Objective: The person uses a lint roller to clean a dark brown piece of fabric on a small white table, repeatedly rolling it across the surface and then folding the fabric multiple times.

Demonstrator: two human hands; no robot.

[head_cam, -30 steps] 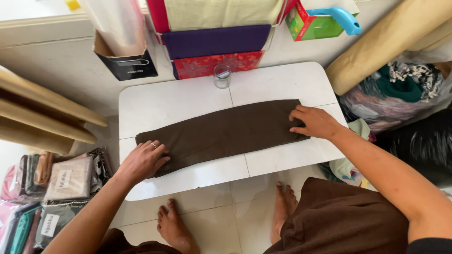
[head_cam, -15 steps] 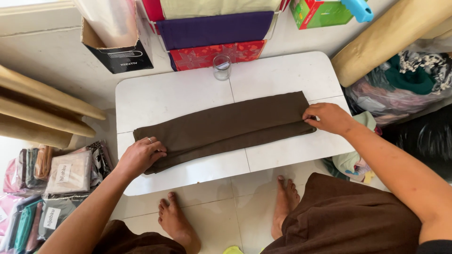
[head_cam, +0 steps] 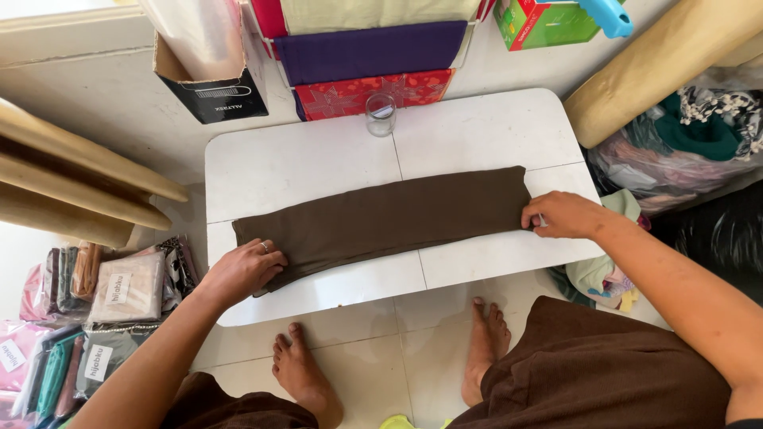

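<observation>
Hands (head_cam: 238,272) (head_cam: 560,215) pin folded brown cloth (head_cam: 385,218) ends.

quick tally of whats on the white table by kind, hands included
brown folded cloth: 1
clear glass: 1
hands pressing the cloth, left hand and right hand: 2
total: 4

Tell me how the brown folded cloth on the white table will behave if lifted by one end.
The brown cloth lies flat and thin, so it would likely droop limply. It looks light, being only a few layers. The folds would probably fall open, since the left hand and right hand press its ends down.
</observation>
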